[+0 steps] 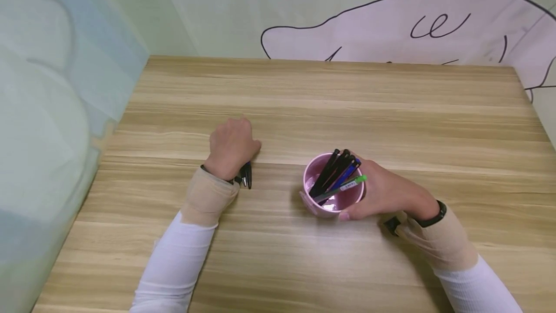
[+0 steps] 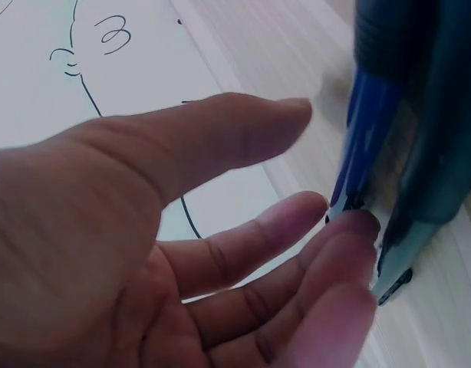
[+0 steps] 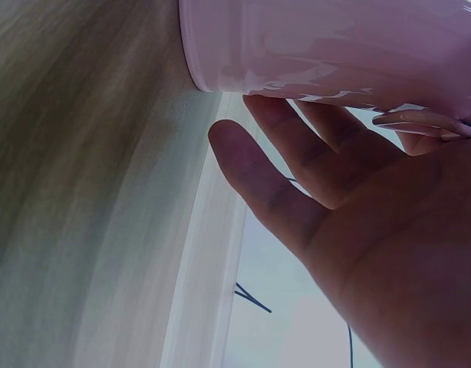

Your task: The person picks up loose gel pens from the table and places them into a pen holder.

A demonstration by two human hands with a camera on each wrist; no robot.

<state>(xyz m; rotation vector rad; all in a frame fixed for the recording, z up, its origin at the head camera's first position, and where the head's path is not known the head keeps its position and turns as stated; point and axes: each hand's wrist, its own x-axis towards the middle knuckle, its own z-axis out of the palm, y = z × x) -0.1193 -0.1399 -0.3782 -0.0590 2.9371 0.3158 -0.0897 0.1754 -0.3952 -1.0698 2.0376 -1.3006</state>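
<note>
A pink cup stands on the wooden table, and a pink loop shows on its side. Several black pens, a blue pen and a green-topped pen lean inside. My right hand holds the cup from the right, thumb at the front, fingers round the back. Left of the cup, my left hand is low over loose pens, a blue one and a dark one. Its loosely bent fingertips reach right up to them, while the thumb stays apart.
The wood-grain table runs back to a wall covering printed with a black-outlined cartoon figure. Another pale printed panel borders the left edge. Each wrist wears a beige wrap with a dark strap.
</note>
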